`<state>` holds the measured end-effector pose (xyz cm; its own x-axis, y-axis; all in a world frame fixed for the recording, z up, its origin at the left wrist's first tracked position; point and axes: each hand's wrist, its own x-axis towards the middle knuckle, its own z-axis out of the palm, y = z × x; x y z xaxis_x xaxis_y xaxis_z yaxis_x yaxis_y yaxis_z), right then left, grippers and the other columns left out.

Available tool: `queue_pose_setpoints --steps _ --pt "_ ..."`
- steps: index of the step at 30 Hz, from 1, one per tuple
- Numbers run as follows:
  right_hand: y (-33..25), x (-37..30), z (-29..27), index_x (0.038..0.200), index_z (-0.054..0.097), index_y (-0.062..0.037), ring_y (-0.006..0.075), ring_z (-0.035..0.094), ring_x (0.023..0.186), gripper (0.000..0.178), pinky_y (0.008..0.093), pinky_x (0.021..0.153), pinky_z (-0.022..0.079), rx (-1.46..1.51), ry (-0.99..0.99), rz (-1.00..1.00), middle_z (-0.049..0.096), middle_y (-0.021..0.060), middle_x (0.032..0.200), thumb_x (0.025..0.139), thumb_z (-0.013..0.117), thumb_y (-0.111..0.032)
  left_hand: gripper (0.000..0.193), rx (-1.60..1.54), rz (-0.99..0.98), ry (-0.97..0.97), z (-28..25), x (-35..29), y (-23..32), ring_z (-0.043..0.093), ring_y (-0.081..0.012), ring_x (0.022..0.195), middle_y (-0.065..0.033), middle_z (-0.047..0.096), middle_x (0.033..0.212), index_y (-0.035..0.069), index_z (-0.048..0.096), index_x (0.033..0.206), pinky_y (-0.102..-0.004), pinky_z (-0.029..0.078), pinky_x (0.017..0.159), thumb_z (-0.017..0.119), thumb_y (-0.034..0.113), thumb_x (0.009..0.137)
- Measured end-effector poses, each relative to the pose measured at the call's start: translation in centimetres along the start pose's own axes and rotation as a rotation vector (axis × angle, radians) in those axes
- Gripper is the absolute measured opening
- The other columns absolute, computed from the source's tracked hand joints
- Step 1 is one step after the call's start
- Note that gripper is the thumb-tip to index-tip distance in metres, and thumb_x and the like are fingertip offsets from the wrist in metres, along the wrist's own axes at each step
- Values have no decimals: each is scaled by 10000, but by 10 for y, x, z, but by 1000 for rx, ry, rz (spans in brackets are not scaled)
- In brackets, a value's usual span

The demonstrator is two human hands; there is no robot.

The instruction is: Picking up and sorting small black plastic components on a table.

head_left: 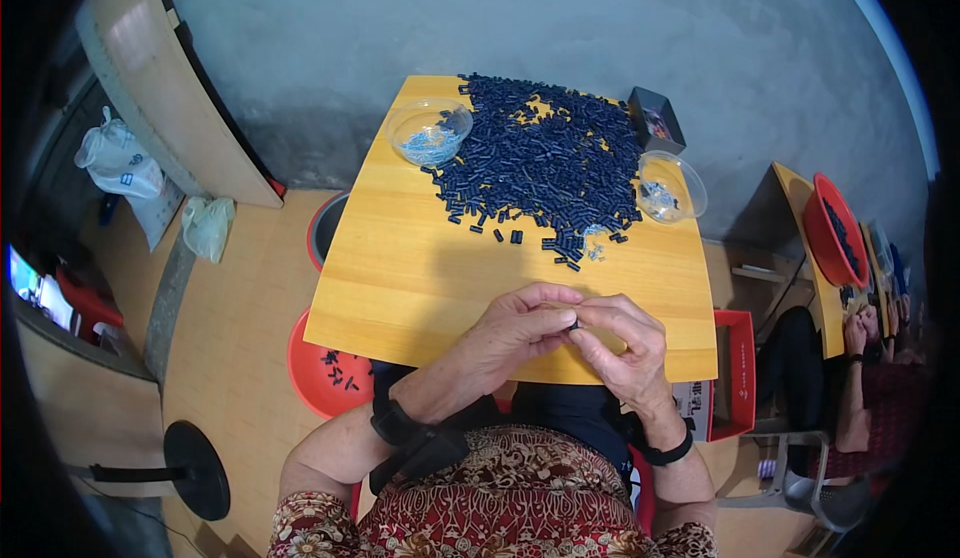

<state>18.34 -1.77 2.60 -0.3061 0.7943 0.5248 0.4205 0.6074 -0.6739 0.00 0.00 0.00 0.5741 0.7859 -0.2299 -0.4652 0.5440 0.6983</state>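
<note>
Above the near edge of the yellow table (380, 288), both hands meet, fingertips together. A small black piece (574, 326) shows between them, mostly hidden by the fingers. My left hand (515, 330) is closed, its thumb pressed toward the piece. My right hand (625, 343) curls in from the other side, thumb and fingers pinching the same piece. Beyond the hands spreads a large heap of short black tubular pieces (545, 158), with a few loose ones at its near side. Some tiny pale bits (596, 251) lie at the heap's near right.
Clear plastic bowls with small light parts stand left (440, 148) and right (672, 203) of the heap. A dark box (655, 118) sits at the far right corner. On the floor, a red basin (310, 368) holds black pieces. Another person (850, 398) works at a table on the right.
</note>
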Motion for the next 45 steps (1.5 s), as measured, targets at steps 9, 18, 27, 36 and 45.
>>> queue_pose_setpoints --steps 9,18,27,36,45 --pt "-3 1 -3 951 667 9 229 650 821 206 309 738 513 118 -17 52 672 122 909 749 701 -5 245 -85 26 -16 0 -2 -3 594 -67 880 3 639 977 94 584 1147 -202 484 786 625 141 910" --pt "2 -1 -1 975 654 2 225 632 897 216 301 805 488 296 -57 152 654 124 959 762 689 -9 342 -9 30 30 6 -4 -2 577 -63 864 -3 630 958 74 532 1201 -200 483 783 656 161 893" --pt "-6 1 4 936 642 -7 274 632 843 259 343 719 506 -172 81 -143 652 136 943 700 746 10 360 170 174 21 6 -5 -3 579 -70 899 -39 644 996 47 536 1206 -215 471 803 666 118 878" --pt "-2 0 3 951 607 -16 277 613 765 314 353 663 484 -296 130 -338 638 121 890 674 751 21 318 271 257 18 8 -5 0 593 -82 922 -30 634 985 26 569 1173 -231 468 840 650 64 868" --pt "-3 3 0 932 613 -4 274 618 778 247 366 694 485 -350 7 -329 642 116 905 712 725 1 244 350 315 36 -5 -1 -8 599 -89 922 -26 638 994 25 609 1114 -234 480 838 644 79 879"
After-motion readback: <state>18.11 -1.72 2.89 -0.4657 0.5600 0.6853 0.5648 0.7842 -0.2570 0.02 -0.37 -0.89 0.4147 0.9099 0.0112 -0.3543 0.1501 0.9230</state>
